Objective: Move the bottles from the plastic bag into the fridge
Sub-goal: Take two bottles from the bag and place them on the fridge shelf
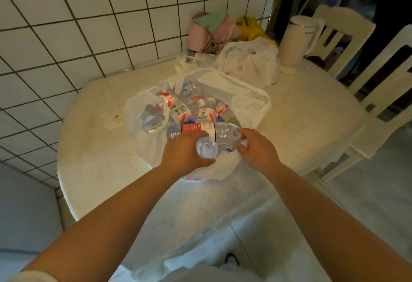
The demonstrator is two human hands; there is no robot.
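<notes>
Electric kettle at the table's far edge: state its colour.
The smooth plastic electric kettle is cream-white, shown in the head view.

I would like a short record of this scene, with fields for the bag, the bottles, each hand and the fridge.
bag: white plastic bag open on the round table
bottles: many lie inside the bag; one bottle with red label lies across the top
left hand: left hand grips a clear bottle
right hand: right hand touches the red-label bottle's end, fingers curled
fridge: not in view
</notes>
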